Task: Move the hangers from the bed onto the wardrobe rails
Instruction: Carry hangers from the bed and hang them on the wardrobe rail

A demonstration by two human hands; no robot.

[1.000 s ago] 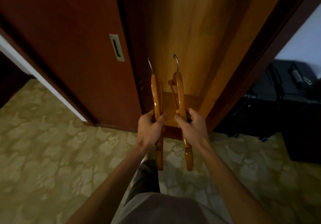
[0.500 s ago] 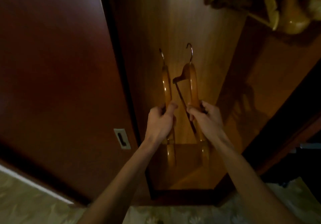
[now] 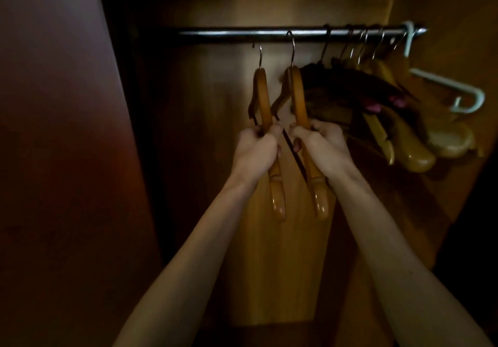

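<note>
Hangers (image 3: 262,99) raised to rail (image 3: 242,33), hook contact unclear, grips dim

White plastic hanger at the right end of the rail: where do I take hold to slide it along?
Grip the white plastic hanger on its bare sloping arm, just below the hook, coming from the front and below. That arm juts towards the camera, apart from the wooden hangers beside it; the hook on the rail sits crowded among theirs.
</note>
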